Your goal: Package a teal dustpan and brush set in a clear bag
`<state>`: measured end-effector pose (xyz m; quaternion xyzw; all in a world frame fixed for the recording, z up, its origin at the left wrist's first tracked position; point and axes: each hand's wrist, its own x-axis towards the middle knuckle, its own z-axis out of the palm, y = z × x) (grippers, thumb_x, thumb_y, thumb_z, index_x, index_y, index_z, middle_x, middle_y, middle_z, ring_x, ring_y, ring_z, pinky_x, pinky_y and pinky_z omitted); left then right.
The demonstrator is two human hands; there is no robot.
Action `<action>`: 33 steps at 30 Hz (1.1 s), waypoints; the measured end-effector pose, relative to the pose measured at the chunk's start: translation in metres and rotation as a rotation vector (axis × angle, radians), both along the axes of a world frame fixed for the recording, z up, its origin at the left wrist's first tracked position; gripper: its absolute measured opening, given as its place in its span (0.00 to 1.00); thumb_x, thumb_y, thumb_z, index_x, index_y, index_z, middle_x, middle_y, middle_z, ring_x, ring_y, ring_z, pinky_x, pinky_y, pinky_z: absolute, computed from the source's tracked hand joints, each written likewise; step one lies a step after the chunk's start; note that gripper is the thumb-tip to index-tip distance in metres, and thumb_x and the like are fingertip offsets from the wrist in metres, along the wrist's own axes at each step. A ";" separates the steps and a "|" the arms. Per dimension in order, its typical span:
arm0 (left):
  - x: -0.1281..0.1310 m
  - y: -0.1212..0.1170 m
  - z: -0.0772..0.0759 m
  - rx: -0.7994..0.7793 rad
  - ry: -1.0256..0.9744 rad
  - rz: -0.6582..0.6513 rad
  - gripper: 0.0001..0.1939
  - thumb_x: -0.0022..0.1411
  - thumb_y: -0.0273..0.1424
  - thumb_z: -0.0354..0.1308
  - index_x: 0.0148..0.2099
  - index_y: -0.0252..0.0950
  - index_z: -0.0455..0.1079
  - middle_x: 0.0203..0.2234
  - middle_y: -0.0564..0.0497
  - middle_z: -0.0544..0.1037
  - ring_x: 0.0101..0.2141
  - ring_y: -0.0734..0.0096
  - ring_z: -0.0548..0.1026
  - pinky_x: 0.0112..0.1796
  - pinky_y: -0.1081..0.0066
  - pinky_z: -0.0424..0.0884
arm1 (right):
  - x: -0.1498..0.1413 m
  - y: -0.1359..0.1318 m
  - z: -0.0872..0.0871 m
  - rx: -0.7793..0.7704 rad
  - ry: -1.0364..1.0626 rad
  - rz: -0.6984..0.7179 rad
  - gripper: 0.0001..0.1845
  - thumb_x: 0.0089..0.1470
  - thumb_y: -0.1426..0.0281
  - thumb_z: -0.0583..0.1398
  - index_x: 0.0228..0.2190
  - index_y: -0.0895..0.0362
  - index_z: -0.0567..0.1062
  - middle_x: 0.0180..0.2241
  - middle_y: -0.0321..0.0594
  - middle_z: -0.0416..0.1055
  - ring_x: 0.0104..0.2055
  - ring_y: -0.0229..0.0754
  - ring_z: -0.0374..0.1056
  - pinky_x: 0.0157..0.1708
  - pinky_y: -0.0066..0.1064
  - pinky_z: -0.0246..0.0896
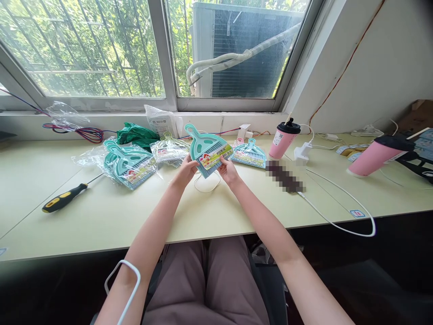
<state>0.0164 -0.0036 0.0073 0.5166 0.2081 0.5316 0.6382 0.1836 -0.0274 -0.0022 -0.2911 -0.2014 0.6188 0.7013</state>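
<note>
Above the table, both my hands hold a mint-green mini dustpan and brush set point(202, 142) with a printed label across its bristles. My left hand point(188, 169) grips its lower left edge, and my right hand point(228, 170) pinches the lower right corner with the thumb on the label. Just left lie two or more similar mint sets point(130, 164) in clear plastic bags, partly overlapping. Behind my left hand is a pale green bagged set point(169, 149). A further mint set point(251, 153) rests to the right, with a pink handle tip behind it.
A screwdriver point(64, 198) lies at the left. Pink cups point(284, 140) stand at the right, one of them tilted. A white cable point(338, 228) runs from a pixelated object point(286, 177) over the table edge. A green plastic bag point(137, 134) sits by the window.
</note>
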 end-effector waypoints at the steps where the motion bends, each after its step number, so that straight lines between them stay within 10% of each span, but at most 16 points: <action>1: 0.001 0.001 -0.001 0.005 0.003 0.006 0.37 0.41 0.22 0.61 0.57 0.38 0.66 0.40 0.49 0.80 0.44 0.61 0.77 0.45 0.66 0.73 | 0.001 0.000 0.000 0.007 -0.011 0.004 0.12 0.62 0.79 0.56 0.45 0.59 0.75 0.32 0.38 0.81 0.35 0.40 0.79 0.43 0.32 0.77; 33: 0.007 -0.017 0.001 0.052 0.282 -0.239 0.40 0.44 0.28 0.70 0.61 0.39 0.63 0.54 0.40 0.72 0.54 0.52 0.72 0.52 0.56 0.69 | 0.005 0.002 -0.003 -0.002 0.013 -0.217 0.12 0.56 0.80 0.60 0.42 0.57 0.75 0.36 0.37 0.81 0.39 0.37 0.78 0.46 0.29 0.75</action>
